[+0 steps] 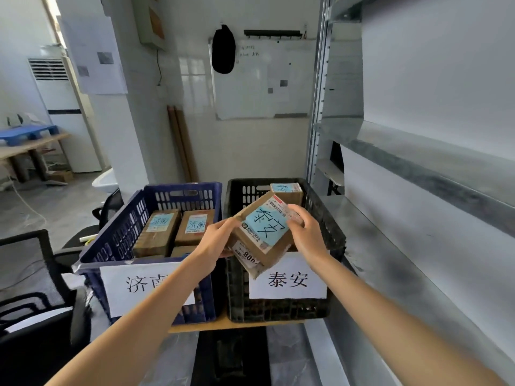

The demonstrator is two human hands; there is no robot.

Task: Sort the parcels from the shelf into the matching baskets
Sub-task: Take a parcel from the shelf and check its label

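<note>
**Inspector:** Head view. Position of the arms?

**Assessor:** Both bare forearms reach forward from the lower edge and converge over the baskets. The left hand (215,242) is at the near left edge of the held parcel (262,232). The right hand (306,232) comes over its right corner, wrist bent downward.

**Inspector:** Fingers?

**Assessor:** The left fingers (229,222) wrap the parcel's left edge. The right fingers (296,215) curl over its top face. Both hands grip the cardboard.

**Inspector:** Location of the parcel?

**Assessor:** Off any surface and tilted, over the front left part of the black basket (327,218). Its lower corner overlaps that basket's white sheet (288,280). The blue label reads 泰安, as the sheet does.

**Inspector:** Other contents?

**Assessor:** A rear parcel (287,190) stands at the black basket's back wall. The blue basket (119,235), just beside on the left, holds a labelled parcel (158,232) and a second parcel (195,227) side by side. Both baskets sit on a wooden counter (250,324). The metal shelf (404,246) stands at right.
</note>
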